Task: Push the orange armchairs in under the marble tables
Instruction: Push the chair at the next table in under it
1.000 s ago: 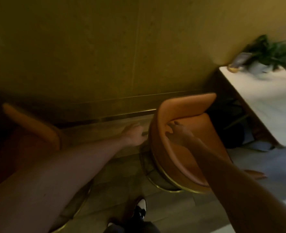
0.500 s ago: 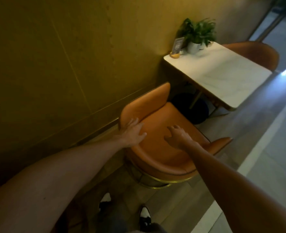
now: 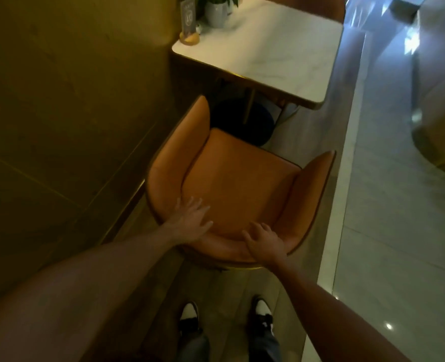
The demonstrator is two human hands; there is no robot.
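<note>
An orange armchair stands in the middle of the view, its open seat facing a white marble table just beyond it. The seat's front edge sits short of the table's near edge. My left hand lies flat on the left part of the curved back, fingers spread. My right hand rests on the back's top rim, fingers curled over it. A second orange armchair shows at the table's far side, mostly cut off.
A dark wall runs close along the chair's left. On the table stand a potted plant and a small sign. A dark round base sits under the table. A pale floor strip runs on the right. My shoes are behind the chair.
The armchair has turned so its seat faces the table, and I now stand straight behind it. Both hands have shifted onto the middle of its back.
</note>
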